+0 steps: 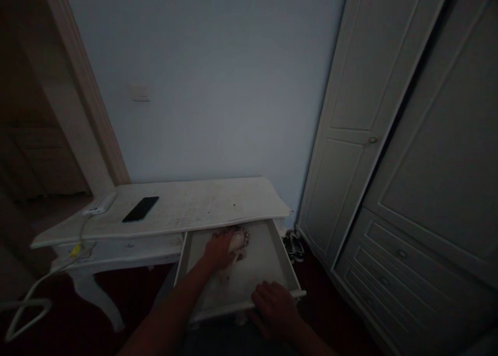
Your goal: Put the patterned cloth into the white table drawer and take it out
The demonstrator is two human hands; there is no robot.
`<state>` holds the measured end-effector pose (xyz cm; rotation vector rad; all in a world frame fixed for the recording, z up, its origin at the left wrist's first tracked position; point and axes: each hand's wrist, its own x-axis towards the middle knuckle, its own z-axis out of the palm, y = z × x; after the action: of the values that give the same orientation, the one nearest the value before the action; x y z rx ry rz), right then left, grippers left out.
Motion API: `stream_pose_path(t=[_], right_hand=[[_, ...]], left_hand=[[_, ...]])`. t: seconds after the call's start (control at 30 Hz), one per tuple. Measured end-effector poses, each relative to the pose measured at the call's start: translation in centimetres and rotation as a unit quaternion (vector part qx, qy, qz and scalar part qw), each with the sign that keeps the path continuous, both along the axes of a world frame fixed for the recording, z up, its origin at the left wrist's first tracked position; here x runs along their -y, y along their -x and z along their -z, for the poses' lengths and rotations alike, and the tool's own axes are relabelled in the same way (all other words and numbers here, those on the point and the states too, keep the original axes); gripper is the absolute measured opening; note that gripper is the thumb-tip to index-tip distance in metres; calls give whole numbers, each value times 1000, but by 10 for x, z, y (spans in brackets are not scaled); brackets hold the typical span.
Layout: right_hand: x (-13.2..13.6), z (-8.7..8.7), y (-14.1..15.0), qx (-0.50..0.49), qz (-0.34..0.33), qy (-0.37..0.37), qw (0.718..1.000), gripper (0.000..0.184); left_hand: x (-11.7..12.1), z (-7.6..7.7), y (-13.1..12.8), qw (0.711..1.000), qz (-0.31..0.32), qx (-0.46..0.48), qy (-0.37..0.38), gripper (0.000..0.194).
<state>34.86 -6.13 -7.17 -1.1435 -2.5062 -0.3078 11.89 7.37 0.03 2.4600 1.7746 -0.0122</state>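
A white desk (194, 205) stands against the wall with its right drawer (290, 273) pulled out. My left hand (220, 249) reaches deep into the drawer and closes on a small pale bundle (239, 240), which is too dim to name. My right hand (274, 309) rests on the drawer's front edge, fingers curled over it.
A black phone (140, 209) and a white power strip (100, 204) with a trailing cable lie on the desk top. A tall white wardrobe (408, 164) fills the right side. Shoes (293, 244) sit on the floor between the desk and the wardrobe. A dark doorway opens at the left.
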Motion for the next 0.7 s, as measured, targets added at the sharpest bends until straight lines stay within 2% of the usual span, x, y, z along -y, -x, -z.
stream_pose_path(t=[0.1,0.2,0.27,0.37,0.47,0.53,0.63,0.7], right_hand=[[-1,-1,0,-14,-9,-8,1000,21],[-2,0,0,-26,-20,-13,999,24],[-2,1,-1,-33,-18,-14,999,25],[-3,1,0,-34,-17,-6,999,23],[-3,0,0,-24,-18,2,1000,26],[-3,-1,1,-12,-12,5,1000,26],[-3,-1,1,8,-2,5,1000,23],[-3,-2,1,18,1,7,1000,23]], left_hand=[[13,5,-34,998,65,22,7,93],[27,8,-55,990,136,32,27,89],[35,9,-56,982,178,38,40,83],[43,9,-38,973,217,34,68,80],[46,8,-7,974,206,-5,93,87],[45,7,15,979,176,-44,97,95],[40,3,45,988,97,-96,70,106],[34,0,59,993,39,-110,34,104]])
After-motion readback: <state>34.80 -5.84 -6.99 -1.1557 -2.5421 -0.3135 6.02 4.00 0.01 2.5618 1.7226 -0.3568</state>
